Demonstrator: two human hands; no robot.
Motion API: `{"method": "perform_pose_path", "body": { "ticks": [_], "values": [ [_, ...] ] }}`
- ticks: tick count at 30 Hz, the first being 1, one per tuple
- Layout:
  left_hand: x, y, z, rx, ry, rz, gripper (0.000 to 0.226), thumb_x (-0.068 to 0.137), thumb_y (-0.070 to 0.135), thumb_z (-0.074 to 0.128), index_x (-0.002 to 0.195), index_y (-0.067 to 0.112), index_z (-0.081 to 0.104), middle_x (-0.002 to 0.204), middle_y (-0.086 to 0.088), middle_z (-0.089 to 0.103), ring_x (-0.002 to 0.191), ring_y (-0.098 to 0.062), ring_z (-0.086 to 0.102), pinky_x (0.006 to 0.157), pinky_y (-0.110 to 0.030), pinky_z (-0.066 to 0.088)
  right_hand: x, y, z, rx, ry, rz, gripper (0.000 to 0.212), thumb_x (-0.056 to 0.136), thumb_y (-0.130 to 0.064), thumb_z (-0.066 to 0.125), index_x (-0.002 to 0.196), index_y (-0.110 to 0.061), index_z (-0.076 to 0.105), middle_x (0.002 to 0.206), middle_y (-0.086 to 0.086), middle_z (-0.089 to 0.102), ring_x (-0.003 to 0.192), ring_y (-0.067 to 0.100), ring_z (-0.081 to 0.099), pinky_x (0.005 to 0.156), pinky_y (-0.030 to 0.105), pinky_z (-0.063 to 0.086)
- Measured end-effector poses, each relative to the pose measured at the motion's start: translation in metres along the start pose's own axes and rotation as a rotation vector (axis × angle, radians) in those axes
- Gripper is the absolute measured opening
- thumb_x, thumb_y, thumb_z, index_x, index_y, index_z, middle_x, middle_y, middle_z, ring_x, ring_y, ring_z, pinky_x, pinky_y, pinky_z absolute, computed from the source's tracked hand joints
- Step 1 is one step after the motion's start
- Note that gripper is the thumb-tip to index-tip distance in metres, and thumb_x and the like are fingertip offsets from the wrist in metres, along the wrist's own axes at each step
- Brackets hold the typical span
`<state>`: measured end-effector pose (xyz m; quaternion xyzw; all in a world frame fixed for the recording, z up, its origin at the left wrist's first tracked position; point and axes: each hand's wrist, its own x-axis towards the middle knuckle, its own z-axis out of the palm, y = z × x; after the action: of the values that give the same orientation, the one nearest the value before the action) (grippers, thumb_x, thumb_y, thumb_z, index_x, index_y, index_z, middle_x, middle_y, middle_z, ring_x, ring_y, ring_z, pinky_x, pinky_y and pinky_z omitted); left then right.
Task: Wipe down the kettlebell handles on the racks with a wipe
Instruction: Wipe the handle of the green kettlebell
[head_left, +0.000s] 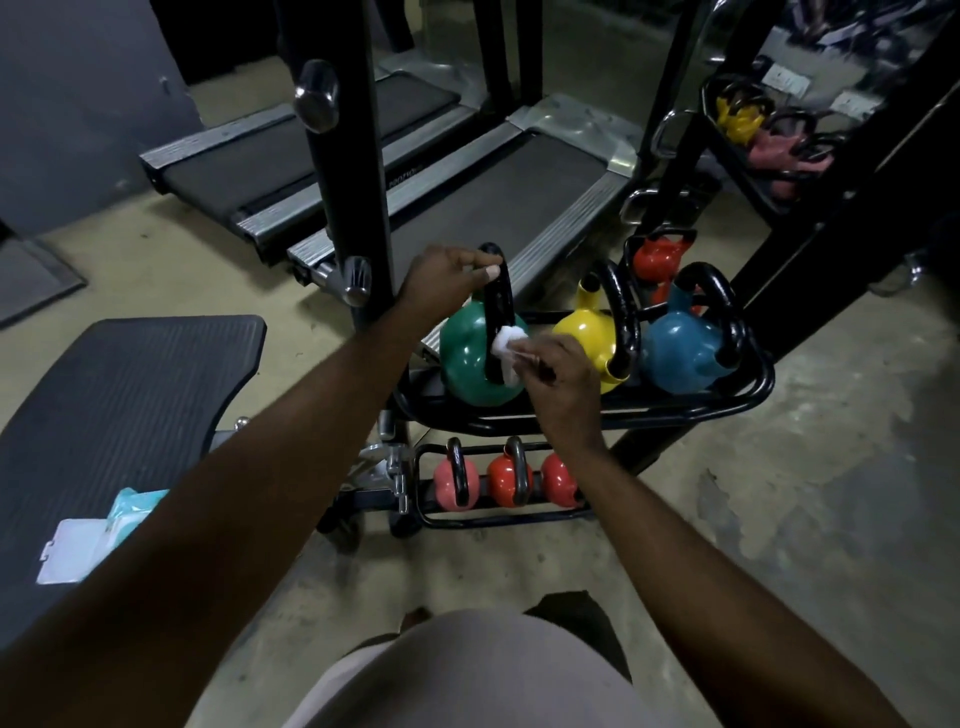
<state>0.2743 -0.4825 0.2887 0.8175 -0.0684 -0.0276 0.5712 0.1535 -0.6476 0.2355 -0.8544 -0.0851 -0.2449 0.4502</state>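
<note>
A green kettlebell (465, 358) with a black handle (498, 306) sits at the left end of the black rack (748, 400). My left hand (447, 283) grips the top of that handle. My right hand (558, 376) pinches a crumpled white wipe (506, 345) and presses it against the lower part of the same handle. A yellow kettlebell (584, 335) and a blue kettlebell (680, 356) stand to the right on the same shelf. A small red one (657, 257) sits behind them.
A lower shelf holds a pink kettlebell (447, 483) and two red kettlebells (501, 480). A wipes pack (98, 535) lies on the black bench (119, 384) at left. Two treadmills (467, 192) and a black upright post (358, 156) stand behind. A mirror at right reflects more kettlebells (743, 119).
</note>
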Motion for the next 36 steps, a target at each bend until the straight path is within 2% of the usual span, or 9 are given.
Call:
{"method": "perform_pose_path", "body": {
  "ticks": [4, 7, 15, 19, 22, 25, 31, 33, 36],
  "values": [
    [0.018, 0.008, -0.001, 0.016, 0.031, -0.026, 0.008, 0.076, 0.025, 0.081, 0.078, 0.028, 0.075, 0.089, -0.002, 0.076, 0.084, -0.012, 0.069, 0.085, -0.029, 0.055, 0.035, -0.022, 0.009, -0.443, -0.073, -0.296, 0.011, 0.092, -0.025, 0.064, 0.097, -0.019, 0.072, 0.099, 0.0, 0.059, 0.088, 0.014, 0.057, 0.058, 0.028, 0.048],
    [0.034, 0.004, -0.007, -0.031, 0.046, -0.054, 0.01, 0.072, 0.025, 0.082, 0.079, 0.029, 0.076, 0.092, -0.003, 0.076, 0.092, -0.018, 0.071, 0.094, -0.039, 0.055, 0.031, -0.019, 0.007, -0.395, -0.091, -0.29, 0.013, 0.095, -0.026, 0.062, 0.095, -0.017, 0.072, 0.091, -0.001, 0.059, 0.082, 0.014, 0.056, 0.06, 0.031, 0.047],
    [0.029, 0.009, -0.006, -0.003, 0.001, -0.093, 0.029, 0.086, 0.007, 0.073, 0.115, 0.002, 0.071, 0.106, -0.004, 0.071, 0.069, 0.017, 0.061, 0.061, 0.0, 0.04, 0.065, 0.002, -0.007, 0.241, -0.117, 0.305, 0.019, 0.086, -0.019, 0.074, 0.105, -0.015, 0.074, 0.096, -0.01, 0.073, 0.09, -0.001, 0.068, 0.08, 0.02, 0.053],
    [0.016, 0.013, -0.003, -0.032, 0.033, -0.118, 0.028, 0.089, 0.012, 0.071, 0.116, 0.009, 0.072, 0.111, -0.007, 0.073, 0.093, -0.005, 0.068, 0.076, -0.008, 0.05, 0.051, 0.004, -0.019, 0.142, -0.192, 0.043, 0.024, 0.085, -0.005, 0.071, 0.107, -0.013, 0.075, 0.103, -0.002, 0.071, 0.096, 0.005, 0.067, 0.082, 0.019, 0.051],
    [-0.017, 0.005, 0.013, -0.201, 0.276, -0.123, 0.023, 0.092, 0.01, 0.064, 0.114, 0.015, 0.071, 0.107, -0.007, 0.072, 0.095, -0.021, 0.069, 0.076, -0.028, 0.057, 0.084, 0.004, -0.014, 0.065, -0.26, -0.089, 0.036, 0.081, 0.008, 0.064, 0.107, -0.013, 0.076, 0.107, 0.004, 0.07, 0.098, 0.015, 0.066, 0.086, 0.029, 0.054],
    [-0.07, -0.01, 0.035, -0.233, 0.493, -0.155, 0.021, 0.09, 0.011, 0.063, 0.103, 0.026, 0.071, 0.104, 0.004, 0.072, 0.097, -0.011, 0.068, 0.086, -0.033, 0.057, 0.105, 0.007, -0.014, -0.039, -0.307, -0.269, 0.039, 0.076, 0.013, 0.061, 0.103, -0.01, 0.077, 0.107, 0.008, 0.072, 0.097, 0.017, 0.064, 0.087, 0.03, 0.053],
    [-0.126, -0.022, 0.076, 0.062, 0.543, 0.056, 0.028, 0.084, 0.017, 0.076, 0.112, 0.021, 0.07, 0.115, 0.007, 0.06, 0.102, -0.003, 0.061, 0.085, -0.016, 0.053, 0.134, -0.004, -0.006, -0.363, -0.654, -0.779, 0.024, 0.08, -0.014, 0.058, 0.088, -0.02, 0.08, 0.097, -0.003, 0.075, 0.087, 0.026, 0.059, 0.065, 0.03, 0.047],
    [-0.124, -0.027, 0.085, 0.119, 0.521, 0.118, 0.036, 0.084, 0.015, 0.077, 0.119, 0.018, 0.069, 0.121, 0.005, 0.058, 0.108, -0.01, 0.061, 0.089, -0.024, 0.055, 0.155, -0.001, 0.006, -0.368, -0.684, -0.743, 0.021, 0.076, -0.014, 0.063, 0.086, -0.021, 0.08, 0.096, -0.002, 0.075, 0.086, 0.029, 0.062, 0.067, 0.034, 0.052],
    [-0.119, -0.027, 0.089, 0.19, 0.507, 0.142, 0.039, 0.088, 0.021, 0.072, 0.126, 0.02, 0.066, 0.126, 0.007, 0.054, 0.114, -0.015, 0.059, 0.09, -0.037, 0.056, 0.152, 0.014, 0.0, -0.151, -0.483, -0.4, 0.021, 0.081, -0.011, 0.066, 0.094, -0.018, 0.08, 0.098, 0.003, 0.074, 0.087, 0.028, 0.067, 0.073, 0.035, 0.054]
  ]
}}
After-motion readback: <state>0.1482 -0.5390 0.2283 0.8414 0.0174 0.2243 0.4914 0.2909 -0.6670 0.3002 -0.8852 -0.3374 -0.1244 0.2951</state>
